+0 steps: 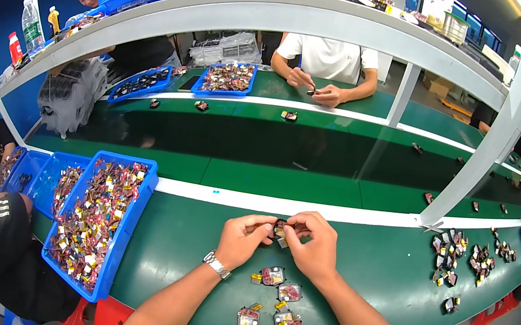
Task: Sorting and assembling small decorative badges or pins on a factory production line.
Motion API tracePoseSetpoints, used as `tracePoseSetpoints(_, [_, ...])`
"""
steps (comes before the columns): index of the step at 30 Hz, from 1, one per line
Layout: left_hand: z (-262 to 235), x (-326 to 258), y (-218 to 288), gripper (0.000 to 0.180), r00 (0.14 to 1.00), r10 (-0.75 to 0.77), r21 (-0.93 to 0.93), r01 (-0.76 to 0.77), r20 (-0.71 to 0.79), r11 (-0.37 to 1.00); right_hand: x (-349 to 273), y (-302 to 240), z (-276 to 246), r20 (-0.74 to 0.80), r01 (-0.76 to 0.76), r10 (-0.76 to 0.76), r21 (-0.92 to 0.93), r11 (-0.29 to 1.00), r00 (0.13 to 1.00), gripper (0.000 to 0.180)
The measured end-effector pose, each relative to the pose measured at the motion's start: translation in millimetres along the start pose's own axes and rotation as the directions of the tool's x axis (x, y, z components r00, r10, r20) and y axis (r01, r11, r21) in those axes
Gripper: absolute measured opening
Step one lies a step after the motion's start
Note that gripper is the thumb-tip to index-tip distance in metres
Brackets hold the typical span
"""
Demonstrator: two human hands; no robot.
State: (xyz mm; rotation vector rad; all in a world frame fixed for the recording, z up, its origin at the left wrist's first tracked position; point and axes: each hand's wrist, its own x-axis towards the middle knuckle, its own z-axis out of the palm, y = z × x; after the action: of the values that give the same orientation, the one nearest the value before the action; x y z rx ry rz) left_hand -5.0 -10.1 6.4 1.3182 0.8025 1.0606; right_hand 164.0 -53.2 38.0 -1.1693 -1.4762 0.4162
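While both hands' fingers pinch it, the small component [281, 229] looks dark, reddish and yellow-tabbed.

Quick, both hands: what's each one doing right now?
Left hand: closed, pinching the small dark part.
Right hand: closed on the same small dark part.

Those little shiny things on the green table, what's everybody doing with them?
The person wearing the camera holds one small part between the left hand and right hand, above the green table. Four similar parts lie just below the hands. A blue bin full of them sits to the left. Across the belt, another person handles a piece too.
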Motion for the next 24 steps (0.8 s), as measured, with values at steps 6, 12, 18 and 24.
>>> tracePoseSetpoints(6, [7, -2, -2, 0.024, 0.998, 0.008, 0.113, -0.001, -0.060, 0.994, 0, 2, 6, -0.008, 0.106, -0.106, -0.061, 0.993, 0.994, 0.013])
tracePoseSetpoints(12, [11, -6, 0, 0.018, 0.985, 0.078, 0.170, -0.051, -0.156, 0.984, -5, -3, 10, 0.026, 0.117, -0.116, -0.021, 0.993, 0.993, 0.015])
tracePoseSetpoints(18, [13, -7, 1, 0.015, 0.974, 0.118, 0.231, -0.072, -0.195, 0.970, -8, -2, 14, 0.042, 0.154, -0.152, -0.048, 0.987, 0.988, 0.016])
tracePoseSetpoints(24, [12, -7, 0, 0.014, 0.960, 0.182, 0.302, -0.113, -0.213, 0.947, -8, -3, 12, 0.070, 0.180, -0.177, -0.045, 0.983, 0.982, 0.016])
